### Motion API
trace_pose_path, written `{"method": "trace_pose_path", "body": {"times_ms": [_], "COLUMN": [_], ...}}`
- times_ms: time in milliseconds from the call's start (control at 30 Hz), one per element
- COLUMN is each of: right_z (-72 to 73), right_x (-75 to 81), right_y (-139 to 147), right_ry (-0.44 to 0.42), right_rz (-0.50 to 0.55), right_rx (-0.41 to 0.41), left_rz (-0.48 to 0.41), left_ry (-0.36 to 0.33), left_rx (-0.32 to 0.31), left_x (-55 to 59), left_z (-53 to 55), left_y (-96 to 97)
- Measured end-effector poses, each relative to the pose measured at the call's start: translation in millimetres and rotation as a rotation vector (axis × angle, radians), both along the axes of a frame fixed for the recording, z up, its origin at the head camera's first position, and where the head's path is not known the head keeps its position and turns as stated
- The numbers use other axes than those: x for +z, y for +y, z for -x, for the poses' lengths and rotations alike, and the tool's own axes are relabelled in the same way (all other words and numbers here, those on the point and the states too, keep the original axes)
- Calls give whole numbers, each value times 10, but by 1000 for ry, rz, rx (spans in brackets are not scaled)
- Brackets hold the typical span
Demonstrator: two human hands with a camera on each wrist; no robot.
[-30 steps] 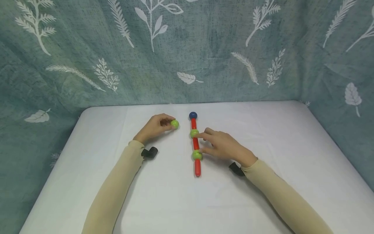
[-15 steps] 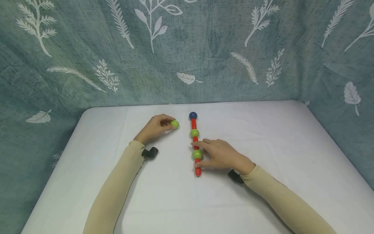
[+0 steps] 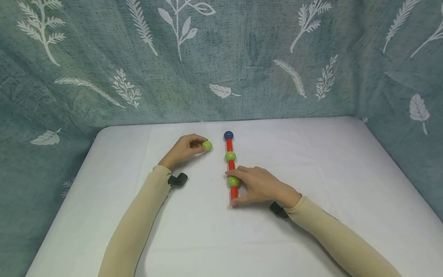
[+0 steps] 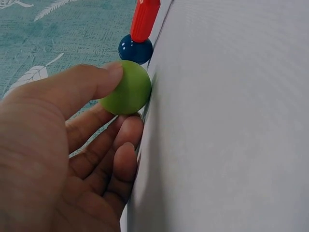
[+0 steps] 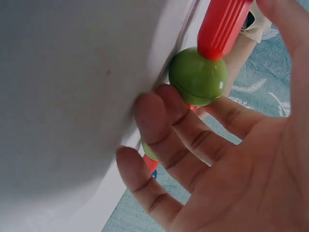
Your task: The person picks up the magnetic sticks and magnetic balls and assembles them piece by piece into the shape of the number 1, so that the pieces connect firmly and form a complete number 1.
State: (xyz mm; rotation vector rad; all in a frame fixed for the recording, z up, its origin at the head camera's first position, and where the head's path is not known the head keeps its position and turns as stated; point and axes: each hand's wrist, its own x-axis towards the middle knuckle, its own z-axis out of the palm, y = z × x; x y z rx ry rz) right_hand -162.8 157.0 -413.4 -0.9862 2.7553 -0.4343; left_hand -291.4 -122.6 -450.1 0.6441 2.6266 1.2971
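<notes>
My left hand (image 3: 184, 151) pinches a lime-green ball (image 4: 128, 89) between thumb and fingers, low over the table on the left. At its right lies a straight stick of grooved red pegs joined by balls. A blue ball (image 3: 228, 135) tops its far end, with green balls (image 3: 230, 156) along its length and a red peg (image 5: 223, 26) at its near end. My right hand (image 3: 264, 186) grips this near part. Its thumb lies at the near peg's end, and its index finger crosses just beyond the nearer green ball (image 5: 198, 77). The other fingertips rest close to the cloth.
A white cloth covers the table (image 3: 194, 238). Behind it and at both sides hangs a teal curtain (image 3: 242, 96) with white leaf prints. Black wrist cameras (image 3: 177, 180) sit below both of the person's beige sleeves (image 3: 129, 223).
My right hand has slid toward the near end of the stick, its thumb going from the nearer green ball to the last red peg. My left hand has stayed in place with its ball.
</notes>
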Motion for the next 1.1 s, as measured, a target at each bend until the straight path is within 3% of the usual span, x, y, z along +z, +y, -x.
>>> {"method": "trace_pose_path", "body": {"times_ms": [333,700,1100], "right_z": [14,17,33], "right_x": [-18,5,-10], "right_y": [9,39,63], "right_ry": [-1,-70,-75], "right_rz": [38,7,9], "right_rx": [31,46,61], "left_rz": [-19,-23,-26], "left_ry": [-14,-3,20], "left_rx": [-2,-4,-19], "left_x": [-26,-21,-14], "left_z": [10,-7,3], "left_y": [-1,-3,11]}}
